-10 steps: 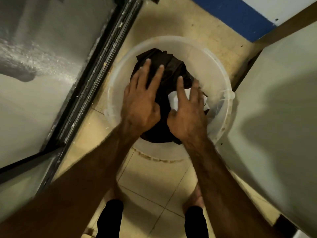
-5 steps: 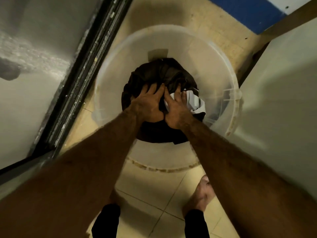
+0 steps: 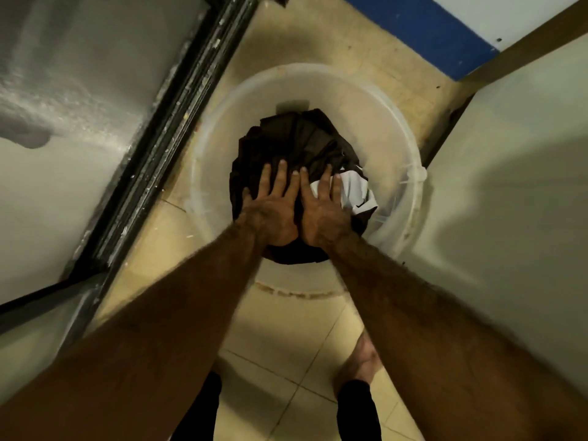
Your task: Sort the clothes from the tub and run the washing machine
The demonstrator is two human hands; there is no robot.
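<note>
Your left hand and right hand lie flat and uncurled, gripping nothing, on the crumpled dark brown clothes inside the round translucent plastic tub; sorting appears barely begun, so next close both hands round one garment and lift it out.

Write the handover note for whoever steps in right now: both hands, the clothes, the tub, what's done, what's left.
Left hand: open flat, pressing on the dark garment.
Right hand: open flat beside it, fingers reaching the white garment.
Both garments lie bunched inside the translucent tub on the floor.
Done: no sorting visible.
Left: lift the clothes out, sort them, run the wash.
</note>
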